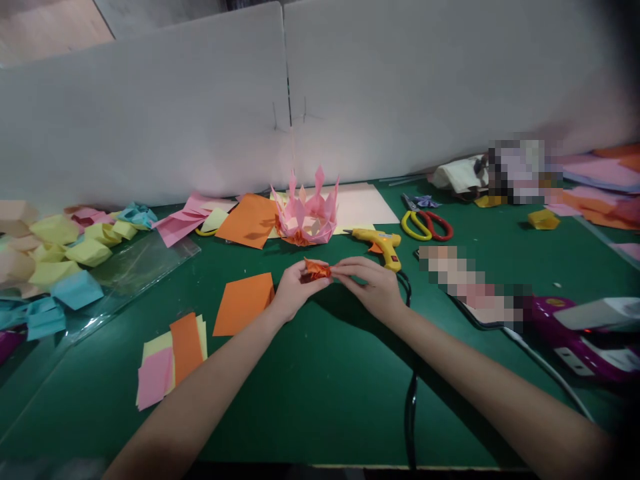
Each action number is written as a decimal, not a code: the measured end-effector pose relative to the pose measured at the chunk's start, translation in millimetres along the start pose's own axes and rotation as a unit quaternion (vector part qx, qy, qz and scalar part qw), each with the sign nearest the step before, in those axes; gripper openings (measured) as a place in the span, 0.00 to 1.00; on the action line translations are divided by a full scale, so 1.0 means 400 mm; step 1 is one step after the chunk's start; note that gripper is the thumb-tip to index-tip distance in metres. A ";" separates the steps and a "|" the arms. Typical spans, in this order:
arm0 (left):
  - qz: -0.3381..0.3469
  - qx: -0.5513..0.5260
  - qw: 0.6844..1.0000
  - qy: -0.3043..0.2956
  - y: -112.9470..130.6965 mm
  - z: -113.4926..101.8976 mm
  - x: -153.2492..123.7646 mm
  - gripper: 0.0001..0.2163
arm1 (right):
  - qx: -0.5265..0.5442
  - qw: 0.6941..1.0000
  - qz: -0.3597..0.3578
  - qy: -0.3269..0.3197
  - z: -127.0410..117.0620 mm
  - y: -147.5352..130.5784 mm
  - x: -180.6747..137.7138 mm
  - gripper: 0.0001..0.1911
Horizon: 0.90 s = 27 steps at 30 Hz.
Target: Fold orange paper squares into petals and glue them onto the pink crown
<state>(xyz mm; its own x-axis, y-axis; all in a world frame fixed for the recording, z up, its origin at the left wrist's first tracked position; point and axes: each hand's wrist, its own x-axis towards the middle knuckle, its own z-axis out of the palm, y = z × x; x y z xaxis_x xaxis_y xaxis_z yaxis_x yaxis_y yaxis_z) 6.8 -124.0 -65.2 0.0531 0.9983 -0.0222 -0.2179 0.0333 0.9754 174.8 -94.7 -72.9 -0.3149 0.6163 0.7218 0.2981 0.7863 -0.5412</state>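
Observation:
Between my hands, above the middle of the green table, is a small folded piece of orange paper (pixel 318 270). My left hand (pixel 294 290) pinches it from the left, fingers behind and thumb in front. From the right, the fingertips of my right hand (pixel 373 285) are closed at its edge. Just beyond stands a pink folded-paper crown (pixel 307 212) with pointed tips and orange paper at its base. A yellow glue gun (pixel 380 245) lies behind my right hand, its nozzle pointing left. Near my left wrist rests an orange paper sheet (pixel 244 305).
Paper strips (pixel 186 350) lie at the front left; folded paper pieces (pixel 80 253) are heaped farther left. Scissors (pixel 425 225), a phone (pixel 467 287) and a purple power strip (pixel 575 333) occupy the right. A black cord (pixel 411 413) runs to the front edge. A pale partition (pixel 200 107) stands behind.

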 end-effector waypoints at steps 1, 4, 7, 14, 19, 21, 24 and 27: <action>-0.002 0.009 1.000 -0.003 -0.001 -0.001 0.000 0.15 | -0.001 1.000 0.001 -0.008 0.000 0.000 0.000 0.07; -0.004 0.009 1.000 0.009 -0.009 -0.001 0.001 0.12 | 0.011 1.000 -0.001 -0.027 0.000 0.002 0.001 0.07; -0.004 -0.024 0.999 0.035 -0.015 -0.002 0.007 0.12 | 0.018 0.999 -0.005 -0.026 0.002 0.005 0.001 0.07; -0.049 -0.072 0.995 0.041 -0.009 -0.006 0.014 0.14 | 0.011 1.000 -0.006 -0.024 0.001 0.008 -0.003 0.08; -0.060 -0.088 0.993 0.044 0.000 -0.001 0.010 0.14 | 0.002 1.000 0.007 -0.012 -0.002 0.001 -0.005 0.07; -0.064 -0.091 0.993 0.040 0.003 0.001 0.010 0.14 | 0.001 1.000 0.000 -0.010 -0.002 -0.004 -0.004 0.08; -0.069 -0.091 0.993 0.030 0.006 0.000 0.010 0.14 | 0.006 1.000 -0.007 -0.007 -0.001 -0.006 -0.002 0.10; -0.068 -0.087 0.994 0.022 0.008 0.000 0.010 0.14 | 0.009 1.000 0.002 -0.022 0.000 -0.002 -0.003 0.10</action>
<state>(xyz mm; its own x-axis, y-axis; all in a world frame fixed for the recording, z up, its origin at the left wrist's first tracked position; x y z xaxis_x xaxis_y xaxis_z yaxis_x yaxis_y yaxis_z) 6.4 -119.9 -62.3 0.0515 0.9849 -0.1651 -0.3777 0.1722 0.9098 174.9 -96.3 -73.4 -0.3533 0.6207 0.6999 0.2830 0.7840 -0.5525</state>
